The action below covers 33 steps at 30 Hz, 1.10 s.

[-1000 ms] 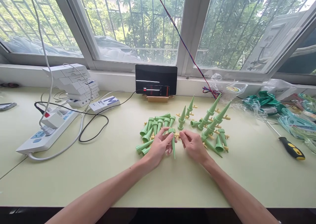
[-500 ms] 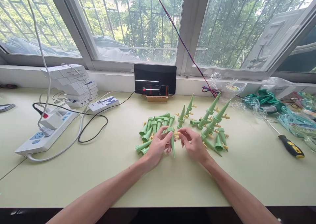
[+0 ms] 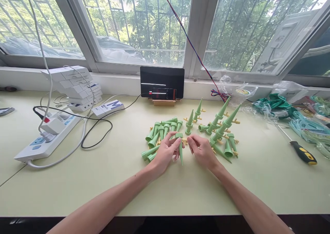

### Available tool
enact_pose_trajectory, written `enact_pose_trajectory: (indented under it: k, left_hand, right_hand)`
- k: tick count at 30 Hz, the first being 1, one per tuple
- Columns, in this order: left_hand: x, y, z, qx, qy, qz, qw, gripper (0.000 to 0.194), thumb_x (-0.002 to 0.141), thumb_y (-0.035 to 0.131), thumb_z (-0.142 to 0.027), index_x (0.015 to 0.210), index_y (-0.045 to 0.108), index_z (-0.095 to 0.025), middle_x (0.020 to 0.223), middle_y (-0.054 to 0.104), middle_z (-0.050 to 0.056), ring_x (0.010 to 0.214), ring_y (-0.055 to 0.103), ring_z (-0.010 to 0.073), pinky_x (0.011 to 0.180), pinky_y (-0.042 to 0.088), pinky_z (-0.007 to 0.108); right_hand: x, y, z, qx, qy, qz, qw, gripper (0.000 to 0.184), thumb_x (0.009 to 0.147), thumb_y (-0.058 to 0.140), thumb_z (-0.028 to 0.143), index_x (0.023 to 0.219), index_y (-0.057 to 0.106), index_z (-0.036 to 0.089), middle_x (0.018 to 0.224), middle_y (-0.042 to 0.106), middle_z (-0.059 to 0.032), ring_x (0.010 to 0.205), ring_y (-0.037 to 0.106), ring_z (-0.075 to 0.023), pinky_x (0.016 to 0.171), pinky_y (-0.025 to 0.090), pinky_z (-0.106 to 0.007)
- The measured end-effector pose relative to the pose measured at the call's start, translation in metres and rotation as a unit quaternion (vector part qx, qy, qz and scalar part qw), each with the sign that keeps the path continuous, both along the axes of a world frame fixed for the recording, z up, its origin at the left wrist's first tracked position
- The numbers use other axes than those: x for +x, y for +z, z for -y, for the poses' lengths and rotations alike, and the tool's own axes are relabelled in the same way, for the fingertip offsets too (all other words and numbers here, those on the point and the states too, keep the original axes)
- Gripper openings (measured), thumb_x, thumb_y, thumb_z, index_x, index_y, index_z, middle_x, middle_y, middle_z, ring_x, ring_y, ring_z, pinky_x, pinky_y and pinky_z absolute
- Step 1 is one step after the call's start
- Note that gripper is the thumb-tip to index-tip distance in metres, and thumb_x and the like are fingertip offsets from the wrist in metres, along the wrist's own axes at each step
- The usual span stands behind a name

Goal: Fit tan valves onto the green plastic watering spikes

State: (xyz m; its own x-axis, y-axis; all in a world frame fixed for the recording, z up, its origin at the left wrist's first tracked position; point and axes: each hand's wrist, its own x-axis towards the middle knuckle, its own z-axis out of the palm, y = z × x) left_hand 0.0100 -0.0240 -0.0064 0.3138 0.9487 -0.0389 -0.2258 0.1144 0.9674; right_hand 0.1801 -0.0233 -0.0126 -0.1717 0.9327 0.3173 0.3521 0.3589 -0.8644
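My left hand (image 3: 167, 151) is closed around a green watering spike (image 3: 180, 153), its pointed tip hanging down and its ribbed cap on top. From the spike's side sticks a yellow valve (image 3: 184, 141). The fingers of my right hand (image 3: 202, 149) are pinched at the valve's outer end; the exact contact is partly hidden. Left of my hands lies a pile of green spikes (image 3: 161, 131). On the right, behind my right hand, several spikes with yellow valves (image 3: 223, 128) stand or lie in a group. Two more spikes (image 3: 189, 123) stand upright just beyond my hands.
A tablet (image 3: 162, 77) with a phone before it leans at the windowsill. To the left are a power strip (image 3: 46, 141), cables and stacked white boxes (image 3: 77, 86). A screwdriver (image 3: 303, 152) and plastic-wrapped items (image 3: 306, 124) lie on the right.
My right fingers have shifted slightly and curled a little more at the yellow valve. The left hand keeps the spike in nearly the same place.
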Motion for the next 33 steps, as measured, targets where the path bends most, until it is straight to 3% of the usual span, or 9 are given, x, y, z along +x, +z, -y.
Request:
enact_pose_trajectory:
  k: [4, 7, 17, 21, 33]
  left_hand:
    - [-0.0005, -0.0008, 0.0000, 0.011, 0.009, 0.004, 1.000, 0.039, 0.084, 0.065, -0.052, 0.107, 0.052, -0.024, 0.077, 0.059, -0.002, 0.045, 0.041, 0.0055, 0.043, 0.034, 0.020]
    - [-0.0013, -0.0015, -0.0009, 0.018, 0.011, -0.001, 1.000, 0.037, 0.085, 0.064, -0.051, 0.107, 0.052, -0.024, 0.078, 0.059, -0.002, 0.046, 0.041, 0.0055, 0.043, 0.035, 0.020]
    - [-0.0010, 0.0049, 0.0027, 0.034, 0.026, -0.066, 0.997, 0.046, 0.080, 0.072, -0.045, 0.117, 0.052, -0.026, 0.083, 0.061, -0.001, 0.050, 0.043, 0.0058, 0.044, 0.037, 0.019]
    - [0.0005, 0.0055, 0.0046, 0.045, 0.035, -0.083, 0.995, 0.044, 0.080, 0.071, -0.043, 0.116, 0.052, -0.027, 0.085, 0.061, -0.001, 0.052, 0.044, 0.0058, 0.045, 0.037, 0.018]
    - [0.0003, 0.0048, 0.0052, 0.064, 0.021, -0.105, 0.992, 0.040, 0.084, 0.068, -0.040, 0.117, 0.050, -0.026, 0.084, 0.062, -0.001, 0.054, 0.045, 0.0053, 0.048, 0.038, 0.017]
  right_hand:
    - [-0.0005, -0.0001, 0.0004, 0.000, 0.012, -0.031, 0.999, 0.027, 0.096, 0.051, 0.045, 0.095, 0.061, 0.020, 0.079, 0.066, -0.0039, 0.058, 0.054, -0.0147, 0.054, 0.044, -0.028]
    - [-0.0005, -0.0010, 0.0004, -0.001, 0.019, -0.040, 0.999, 0.024, 0.096, 0.053, 0.043, 0.099, 0.060, 0.020, 0.083, 0.068, -0.0052, 0.060, 0.056, -0.0155, 0.055, 0.046, -0.029]
    - [0.0011, -0.0042, -0.0012, 0.000, 0.013, -0.033, 0.999, 0.027, 0.096, 0.053, 0.045, 0.095, 0.062, 0.019, 0.078, 0.064, -0.0038, 0.059, 0.055, -0.0151, 0.055, 0.046, -0.028]
    - [0.0011, -0.0028, -0.0013, 0.003, 0.012, -0.017, 1.000, 0.028, 0.097, 0.051, 0.043, 0.089, 0.062, 0.019, 0.065, 0.055, 0.0003, 0.055, 0.051, -0.0141, 0.053, 0.042, -0.027]
    - [0.0026, -0.0036, -0.0014, 0.016, 0.011, 0.031, 0.999, 0.039, 0.101, 0.042, 0.042, 0.070, 0.051, 0.020, 0.055, 0.045, 0.0031, 0.050, 0.041, -0.0120, 0.052, 0.034, -0.027]
